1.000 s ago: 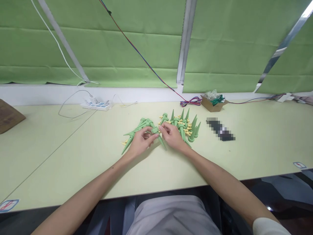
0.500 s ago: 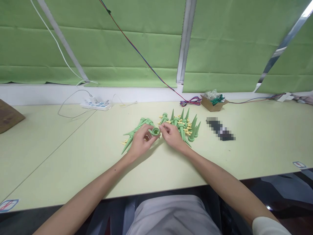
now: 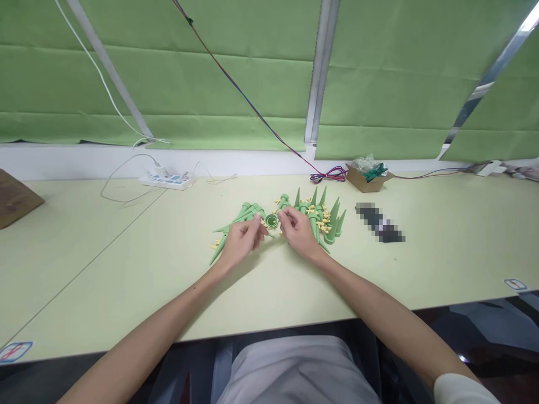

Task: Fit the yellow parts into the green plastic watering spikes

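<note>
A green plastic watering spike (image 3: 272,221) is held up between my hands, its round open end facing me. My right hand (image 3: 298,230) pinches the right side of its rim between thumb and fingers. Just left of the rim, my left hand (image 3: 243,240) has its thumb and fingers closed together; what they hold, if anything, is hidden. More green spikes (image 3: 249,210) lie behind my left hand, some with yellow parts. Behind and right of my right hand, several spikes (image 3: 314,216) with small yellow valves are heaped, and a few stand point up (image 3: 334,224).
On the pale table (image 3: 269,292), a dark pixelated object (image 3: 380,222) lies to the right. Further back are a small cardboard box (image 3: 365,180) with plastic bags, a coiled cable (image 3: 328,174) and a white power strip (image 3: 170,180). A brown board (image 3: 17,199) is at far left.
My left hand has let go of its grip around the spike's head and drawn slightly left, its fingers closing together. The spike has shifted slightly right, with my right hand at its rim.
</note>
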The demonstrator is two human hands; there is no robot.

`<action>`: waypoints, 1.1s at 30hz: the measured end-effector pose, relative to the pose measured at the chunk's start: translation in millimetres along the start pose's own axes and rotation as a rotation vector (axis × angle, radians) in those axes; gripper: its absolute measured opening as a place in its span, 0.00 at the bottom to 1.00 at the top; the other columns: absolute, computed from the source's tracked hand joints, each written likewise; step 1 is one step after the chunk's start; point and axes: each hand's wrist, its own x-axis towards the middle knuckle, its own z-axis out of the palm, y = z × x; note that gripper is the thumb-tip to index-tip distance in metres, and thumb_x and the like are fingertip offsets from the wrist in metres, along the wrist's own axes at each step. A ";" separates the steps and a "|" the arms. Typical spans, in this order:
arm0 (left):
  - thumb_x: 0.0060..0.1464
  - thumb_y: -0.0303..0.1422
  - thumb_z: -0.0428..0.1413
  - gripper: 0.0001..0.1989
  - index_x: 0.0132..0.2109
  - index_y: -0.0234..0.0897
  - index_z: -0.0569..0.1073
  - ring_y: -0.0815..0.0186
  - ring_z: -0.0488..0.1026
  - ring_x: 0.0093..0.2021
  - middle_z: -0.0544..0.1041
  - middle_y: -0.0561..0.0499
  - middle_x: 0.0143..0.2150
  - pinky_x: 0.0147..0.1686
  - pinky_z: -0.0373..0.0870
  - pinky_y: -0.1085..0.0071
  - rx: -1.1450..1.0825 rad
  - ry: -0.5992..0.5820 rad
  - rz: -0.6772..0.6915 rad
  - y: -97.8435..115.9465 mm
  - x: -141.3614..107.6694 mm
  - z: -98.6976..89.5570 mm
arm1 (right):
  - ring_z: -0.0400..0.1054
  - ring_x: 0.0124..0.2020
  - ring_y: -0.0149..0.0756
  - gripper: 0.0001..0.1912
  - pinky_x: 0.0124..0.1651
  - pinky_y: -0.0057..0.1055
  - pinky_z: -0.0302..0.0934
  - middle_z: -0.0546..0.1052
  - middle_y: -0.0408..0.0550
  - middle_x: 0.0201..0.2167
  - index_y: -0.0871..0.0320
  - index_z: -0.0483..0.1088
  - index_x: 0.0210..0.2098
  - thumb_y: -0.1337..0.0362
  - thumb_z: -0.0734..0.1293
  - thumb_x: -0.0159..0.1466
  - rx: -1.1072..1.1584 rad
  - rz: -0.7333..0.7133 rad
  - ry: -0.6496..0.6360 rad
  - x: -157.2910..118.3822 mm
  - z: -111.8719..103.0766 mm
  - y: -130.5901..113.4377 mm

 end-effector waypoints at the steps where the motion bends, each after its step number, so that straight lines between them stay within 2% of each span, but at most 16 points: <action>1: 0.64 0.60 0.50 0.33 0.26 0.36 0.75 0.68 0.66 0.19 0.72 0.49 0.21 0.21 0.65 0.68 -0.037 -0.044 -0.043 0.2 1.0 -0.3 | 0.55 0.22 0.30 0.20 0.28 0.31 0.50 0.62 0.38 0.21 0.54 0.62 0.31 0.46 0.62 0.72 0.002 -0.008 -0.006 -0.4 0.1 -0.7; 6: 0.61 0.63 0.51 0.34 0.27 0.36 0.77 0.66 0.70 0.21 0.78 0.45 0.25 0.22 0.69 0.68 -0.222 -0.222 -0.229 1.0 2.2 1.6 | 0.56 0.23 0.31 0.20 0.28 0.31 0.52 0.63 0.38 0.21 0.54 0.63 0.32 0.47 0.61 0.72 -0.016 -0.032 -0.052 -2.4 0.4 -6.6; 9: 0.61 0.61 0.53 0.32 0.28 0.35 0.77 0.67 0.71 0.22 0.78 0.45 0.26 0.23 0.70 0.69 -0.265 -0.236 -0.240 0.1 0.7 2.3 | 0.57 0.23 0.31 0.19 0.29 0.31 0.52 0.64 0.39 0.22 0.54 0.64 0.31 0.47 0.61 0.72 -0.025 -0.037 -0.084 -2.7 0.1 -9.3; 15: 0.62 0.58 0.54 0.28 0.29 0.37 0.75 0.65 0.71 0.22 0.74 0.48 0.23 0.22 0.69 0.69 -0.208 -0.220 -0.139 -4.0 -1.2 -0.8 | 0.55 0.22 0.31 0.18 0.28 0.31 0.50 0.63 0.38 0.22 0.54 0.62 0.32 0.48 0.61 0.71 -0.011 -0.014 -0.122 -2.1 -1.3 -7.0; 20: 0.64 0.51 0.56 0.21 0.33 0.39 0.72 0.66 0.70 0.23 0.73 0.52 0.23 0.25 0.70 0.68 -0.057 -0.216 0.030 -3.7 -2.6 -5.4 | 0.54 0.23 0.31 0.20 0.29 0.31 0.49 0.61 0.38 0.21 0.53 0.60 0.30 0.46 0.61 0.71 -0.056 0.012 -0.132 -1.0 -2.2 -6.3; 25: 0.60 0.46 0.60 0.16 0.33 0.39 0.71 0.70 0.65 0.21 0.70 0.56 0.23 0.21 0.64 0.72 0.112 -0.148 0.090 1.7 -5.0 -3.7 | 0.52 0.23 0.31 0.19 0.28 0.32 0.47 0.59 0.37 0.20 0.53 0.61 0.29 0.48 0.62 0.69 -0.108 0.014 -0.124 1.3 -2.0 -5.2; 33: 0.57 0.43 0.63 0.13 0.35 0.38 0.74 0.66 0.74 0.32 0.72 0.50 0.37 0.28 0.72 0.70 0.237 0.022 0.240 -6.1 -4.0 0.5 | 0.49 0.21 0.31 0.18 0.28 0.32 0.44 0.57 0.36 0.18 0.53 0.60 0.29 0.50 0.62 0.70 -0.126 0.025 -0.118 1.2 -1.7 -3.4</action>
